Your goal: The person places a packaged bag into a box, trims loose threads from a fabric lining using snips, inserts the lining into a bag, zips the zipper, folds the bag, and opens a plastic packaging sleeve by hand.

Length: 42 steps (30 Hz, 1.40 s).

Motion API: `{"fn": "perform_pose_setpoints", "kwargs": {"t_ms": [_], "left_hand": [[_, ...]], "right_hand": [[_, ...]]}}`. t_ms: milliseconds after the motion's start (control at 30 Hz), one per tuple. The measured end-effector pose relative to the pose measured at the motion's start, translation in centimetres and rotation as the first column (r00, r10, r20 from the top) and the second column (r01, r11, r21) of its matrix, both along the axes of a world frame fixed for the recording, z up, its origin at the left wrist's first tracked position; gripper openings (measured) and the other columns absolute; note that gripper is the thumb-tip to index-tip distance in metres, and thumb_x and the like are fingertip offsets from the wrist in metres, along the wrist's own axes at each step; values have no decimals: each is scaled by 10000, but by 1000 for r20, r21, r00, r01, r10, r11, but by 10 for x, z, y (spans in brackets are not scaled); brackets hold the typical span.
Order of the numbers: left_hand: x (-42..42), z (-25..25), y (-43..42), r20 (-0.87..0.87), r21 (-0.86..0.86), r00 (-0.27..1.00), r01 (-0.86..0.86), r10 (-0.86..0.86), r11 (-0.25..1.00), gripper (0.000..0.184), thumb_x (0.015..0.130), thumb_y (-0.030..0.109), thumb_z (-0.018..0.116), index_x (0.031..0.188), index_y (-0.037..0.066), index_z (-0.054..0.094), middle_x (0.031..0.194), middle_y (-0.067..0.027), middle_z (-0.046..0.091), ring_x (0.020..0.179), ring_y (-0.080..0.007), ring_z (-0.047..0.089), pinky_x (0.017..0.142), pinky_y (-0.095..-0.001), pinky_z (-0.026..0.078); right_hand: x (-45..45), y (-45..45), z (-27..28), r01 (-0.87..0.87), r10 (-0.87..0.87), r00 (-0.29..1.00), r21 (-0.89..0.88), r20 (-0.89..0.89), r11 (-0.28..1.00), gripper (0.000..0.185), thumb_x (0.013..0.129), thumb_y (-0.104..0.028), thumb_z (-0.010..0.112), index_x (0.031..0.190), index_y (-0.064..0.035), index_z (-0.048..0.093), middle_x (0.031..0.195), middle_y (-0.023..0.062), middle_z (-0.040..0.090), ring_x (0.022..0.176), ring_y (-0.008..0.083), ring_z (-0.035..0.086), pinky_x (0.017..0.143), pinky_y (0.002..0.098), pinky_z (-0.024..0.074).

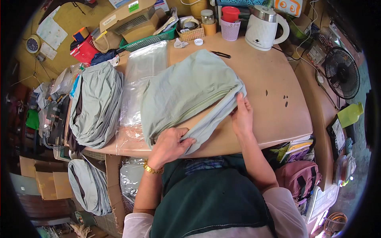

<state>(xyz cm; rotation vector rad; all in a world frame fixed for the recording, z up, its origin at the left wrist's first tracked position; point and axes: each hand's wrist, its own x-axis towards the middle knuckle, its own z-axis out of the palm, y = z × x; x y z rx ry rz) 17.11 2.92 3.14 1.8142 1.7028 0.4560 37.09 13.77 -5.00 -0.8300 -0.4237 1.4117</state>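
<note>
A pale grey-green fabric piece (186, 85) with a long zipper lies on the brown table in front of me; a strip of it forms a loop toward my body. My left hand (170, 143), with a gold bracelet at the wrist, pinches the strip at its near left end. At the right end, my right hand (242, 116) holds the fabric's edge between thumb and fingers. Clear plastic bags (139, 85) lie flat just left of the fabric, partly under it. Farther left is a stack of similar grey-green fabric pieces (97, 105).
At the table's (274, 115) back stand a white kettle (262, 29), a pink cup (230, 29), baskets and a cardboard box (127, 18). A black pen (220, 54) lies behind the fabric. On the right are a fan (342, 72) and a pink bag (297, 178).
</note>
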Motion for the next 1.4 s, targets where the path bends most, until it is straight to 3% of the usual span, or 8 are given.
{"fn": "perform_pose_setpoints", "kwargs": {"t_ms": [100, 300, 433, 567, 667, 833, 1067, 1400], "left_hand": [[11, -1, 3, -4, 54, 999, -45, 45, 998, 359, 891, 298, 675, 735, -7, 566, 634, -235, 522, 637, -447, 524, 567, -459, 409], [17, -39, 14, 126, 261, 985, -148, 119, 954, 414, 993, 327, 541, 760, -15, 563, 643, -228, 491, 598, -423, 468, 560, -441, 396], [21, -37, 6, 55, 254, 984, -180, 171, 950, 405, 980, 328, 566, 765, -16, 574, 661, -240, 515, 624, -437, 506, 573, -457, 406], [-1, -11, -4, -52, 45, 993, 107, -105, 993, 343, 940, 339, 617, 883, 5, 667, 738, -215, 628, 725, -425, 615, 638, -476, 476], [3, -13, -4, -106, 288, 993, -21, 54, 957, 407, 894, 371, 681, 1108, 25, 651, 854, -149, 697, 782, -374, 668, 710, -455, 528], [40, -34, 54, -83, 473, 989, -71, 125, 878, 314, 917, 308, 659, 987, 3, 643, 762, -195, 656, 722, -391, 650, 652, -461, 505], [55, -17, 55, 193, 275, 973, -175, 124, 945, 269, 940, 255, 634, 863, -1, 599, 700, -236, 609, 694, -449, 589, 603, -466, 456], [18, -22, 10, -95, 201, 991, 113, -96, 973, 416, 878, 364, 700, 727, -1, 568, 674, -222, 556, 648, -434, 539, 588, -475, 417]], "right_hand": [[5, -34, -53, -421, 426, 902, -79, 65, 904, 215, 935, -237, 699, 1023, -45, 663, 887, 7, 674, 697, 69, 585, 606, 226, 463], [-1, -68, -22, -613, 616, 778, -62, 125, 787, 245, 899, -148, 726, 1085, 1, 672, 983, 59, 706, 815, 126, 665, 637, 257, 553], [-3, -69, -26, -501, 504, 859, -57, 95, 864, 198, 902, -134, 717, 1031, 12, 689, 949, 70, 713, 795, 126, 669, 579, 253, 544], [-1, -56, -41, -392, 388, 916, 26, 99, 920, 171, 906, -134, 720, 994, 12, 705, 930, 53, 718, 777, 86, 640, 643, 234, 519], [-14, -60, -34, -395, 357, 896, 107, 263, 912, 170, 914, -137, 716, 986, 17, 708, 914, 33, 717, 778, 59, 612, 681, 226, 496], [-27, -80, -42, -534, 427, 770, 113, 474, 838, 181, 931, -139, 697, 982, 34, 704, 866, 19, 710, 725, 52, 593, 636, 241, 498], [-8, -77, -7, -501, 500, 865, -24, -45, 865, 254, 924, -212, 709, 1026, 19, 684, 931, 52, 705, 755, 146, 654, 685, 305, 531], [21, 15, -23, -86, 77, 985, -48, -157, 995, 318, 889, -225, 749, 1112, -19, 652, 1062, 69, 682, 1024, 186, 622, 854, 383, 520]]}}
